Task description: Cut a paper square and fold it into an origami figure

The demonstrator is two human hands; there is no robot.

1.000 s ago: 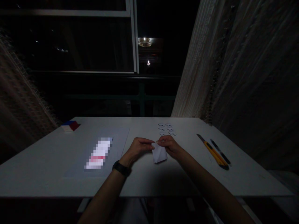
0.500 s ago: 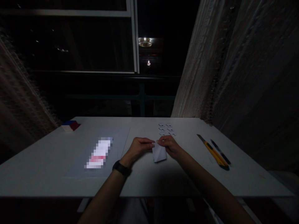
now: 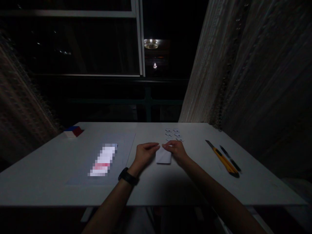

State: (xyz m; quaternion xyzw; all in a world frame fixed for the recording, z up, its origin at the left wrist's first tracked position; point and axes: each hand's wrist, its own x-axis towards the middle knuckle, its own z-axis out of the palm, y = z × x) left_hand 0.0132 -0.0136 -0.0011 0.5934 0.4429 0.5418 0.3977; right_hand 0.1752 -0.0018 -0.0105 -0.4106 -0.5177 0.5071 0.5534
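A small folded piece of white paper (image 3: 163,156) is held just above or on the white table, near its middle. My left hand (image 3: 146,154), with a dark watch (image 3: 127,176) on its wrist, pinches the paper's upper left corner between thumb and fingers. On the upper right edge, my right hand (image 3: 177,151) grips the same paper with thumb and bent fingers. Both thumbs come close together at the top edge. Beyond the hands lie several small paper pieces with dark marks (image 3: 177,135), set out in two columns; the nearest are partly covered by my fingers.
At right lie a yellow utility knife (image 3: 225,162), its blade out, and a dark pen (image 3: 230,158). A lit, blurred-out phone-like screen (image 3: 103,160) rests on a pale sheet (image 3: 75,175) at left. A colored cube (image 3: 73,131) sits at the far left corner. Curtains (image 3: 202,65) flank the window.
The folded paper has moved slightly left and up and turned straighter, its lower edge now nearly level. My right hand has shifted a little left with it. Both hands keep hold.
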